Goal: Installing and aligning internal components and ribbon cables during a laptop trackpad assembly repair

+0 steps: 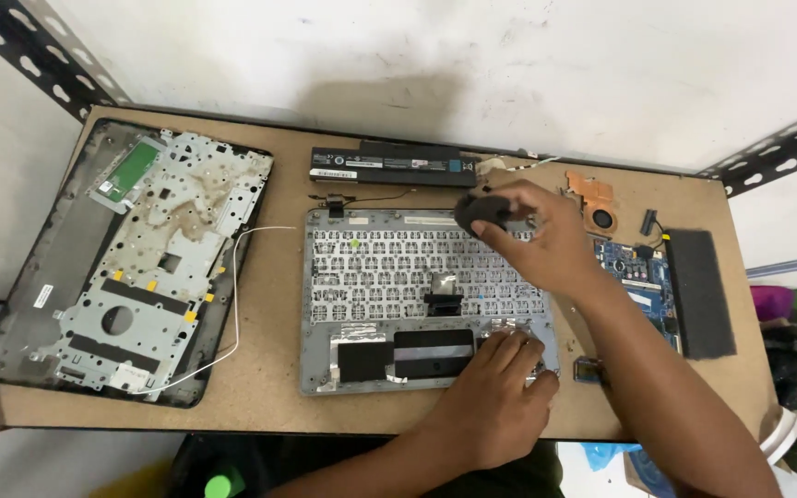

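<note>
I see my right hand (546, 242) over the top edge of the grey laptop shell (426, 304), its fingers pinched around a small dark round part (481, 210), likely a speaker or fan, held just above the shell's upper right corner. My left hand (495, 397) lies flat on the shell's lower right, fingers spread and pressing down, which I judge steadies the shell while the other hand works.

The shell lies face down, so the keyboard's metal backing shows: a grid of dull silver cells, with black tape patches and foil along the bottom. A long black battery (389, 166) lies just beyond its top edge.

To the left, well apart, sits a second case half (126, 263), black plastic with a stained perforated steel plate and a thin white wire (235, 304) looping off it. To the right I see a blue circuit board (643, 277), a copper heatsink (592, 198) and a black foam strip (698, 290), all on the brown fibreboard table (260, 406).
</note>
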